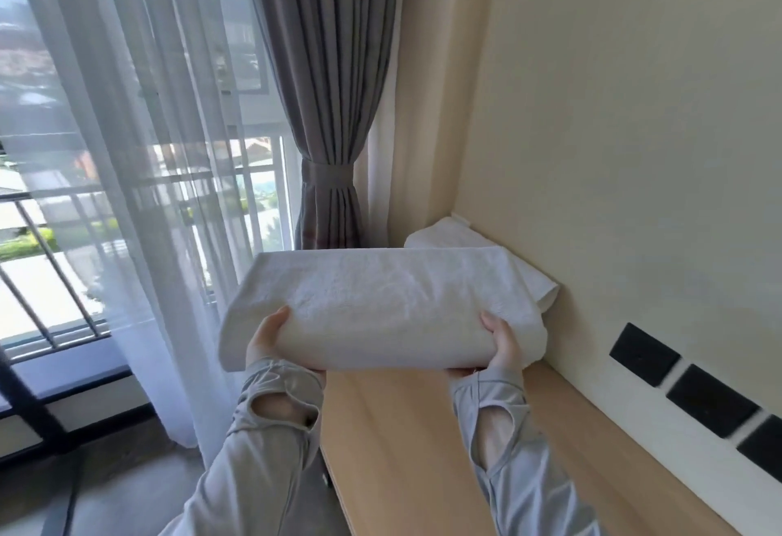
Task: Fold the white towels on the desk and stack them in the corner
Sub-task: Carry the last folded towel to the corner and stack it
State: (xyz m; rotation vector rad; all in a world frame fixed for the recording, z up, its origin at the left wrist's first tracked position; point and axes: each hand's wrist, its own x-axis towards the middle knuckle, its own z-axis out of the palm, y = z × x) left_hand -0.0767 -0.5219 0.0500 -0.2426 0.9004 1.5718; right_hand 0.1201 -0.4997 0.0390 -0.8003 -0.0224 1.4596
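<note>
Presently your left hand (271,338) and right hand (503,345) grip the folded towel (381,302) above the desk (423,429), fingers clamped underneath; next, lower it squarely onto the corner towel (448,233).

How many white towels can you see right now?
2. One folded towel is held above the desk by the left hand and right hand. Another towel lies in the corner behind it, partly hidden; more could lie beneath.
</note>
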